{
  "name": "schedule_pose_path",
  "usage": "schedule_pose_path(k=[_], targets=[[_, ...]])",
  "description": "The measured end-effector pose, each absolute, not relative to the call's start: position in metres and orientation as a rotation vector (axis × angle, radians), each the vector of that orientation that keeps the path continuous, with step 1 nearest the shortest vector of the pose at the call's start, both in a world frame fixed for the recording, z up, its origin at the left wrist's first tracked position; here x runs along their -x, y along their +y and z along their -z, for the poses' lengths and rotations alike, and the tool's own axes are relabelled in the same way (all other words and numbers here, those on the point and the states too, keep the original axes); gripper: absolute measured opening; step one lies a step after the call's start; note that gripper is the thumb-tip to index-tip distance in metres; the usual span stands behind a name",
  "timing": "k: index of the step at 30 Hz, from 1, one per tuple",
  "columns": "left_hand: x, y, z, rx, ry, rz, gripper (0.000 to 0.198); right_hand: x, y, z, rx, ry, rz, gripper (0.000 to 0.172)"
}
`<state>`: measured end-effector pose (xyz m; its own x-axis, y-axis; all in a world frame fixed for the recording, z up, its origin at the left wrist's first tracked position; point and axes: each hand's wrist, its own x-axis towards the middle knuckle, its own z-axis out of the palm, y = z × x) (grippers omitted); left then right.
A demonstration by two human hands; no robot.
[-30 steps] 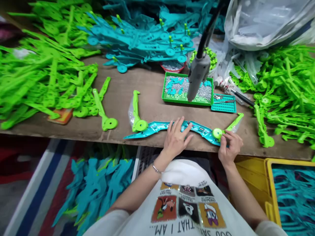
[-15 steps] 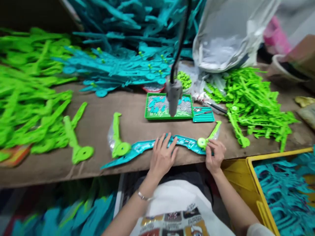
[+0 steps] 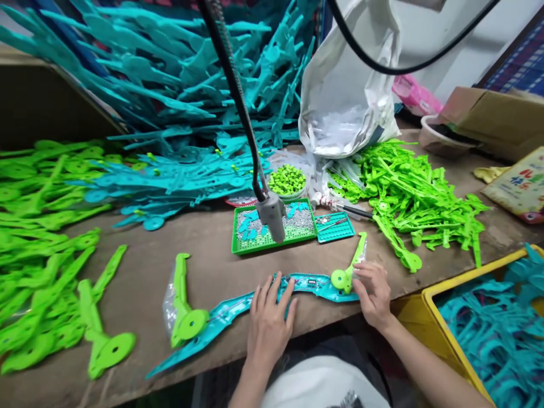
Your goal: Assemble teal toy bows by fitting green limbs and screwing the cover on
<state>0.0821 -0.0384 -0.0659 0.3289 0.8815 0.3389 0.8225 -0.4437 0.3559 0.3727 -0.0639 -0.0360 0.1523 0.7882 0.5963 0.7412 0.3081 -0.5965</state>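
A long, curved teal plastic shell (image 3: 232, 313) lies hollow side up along the table's front edge, with thin wires and small metal parts inside. Across its middle rests my left hand (image 3: 271, 320), fingers stretched out and lying on it. A lime-green arm with a round disc (image 3: 192, 325) and a clear plastic piece sits over the shell's left part. At the right end is another lime-green arm (image 3: 341, 279), also with a clear piece. My right hand (image 3: 374, 294) closes thumb and fingers on that arm's clear-piece side; the exact contact is partly hidden.
A grey corded tool (image 3: 272, 218) hangs over a green tray (image 3: 293, 235) of screws and teal bits. Beside it lies a small teal tray (image 3: 336, 228). Lime-green parts (image 3: 42, 294) heap left, more (image 3: 420, 198) right. A yellow crate (image 3: 429, 300) stands at lower right.
The view has shifted, so the table sits lower in the picture. My left hand stays on the teal shell; my right hand has shifted slightly up along the right lime-green arm.
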Motion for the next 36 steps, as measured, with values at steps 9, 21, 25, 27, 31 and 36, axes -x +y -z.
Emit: schedule_pose_path(k=[9,21,25,27,31,36], targets=[[-0.087,-0.041,0.069,-2.524,1.611,-0.801,0.058,-0.388,0.05,-0.035,1.45,-1.703,-0.078,0.026],[-0.087,-0.042,0.071,-2.622,1.66,-0.934,0.057,-0.152,0.314,-0.089,0.817,-2.494,-0.381,0.024],[-0.089,-0.037,0.094,-2.647,1.681,-1.058,0.057,-0.085,0.344,-0.071,0.801,-2.654,-0.335,0.031],[-0.09,-0.035,0.103,-2.652,1.685,-1.102,0.055,-0.069,0.352,-0.062,0.89,-2.713,-0.21,0.035],[-0.092,-0.038,0.101,-2.63,1.695,-1.081,0.051,-0.058,0.355,-0.047,1.085,-2.719,-0.05,0.042],[-0.09,-0.043,0.082,-2.529,1.705,-0.933,0.056,-0.056,0.351,-0.053,1.053,-2.735,0.173,0.039]])
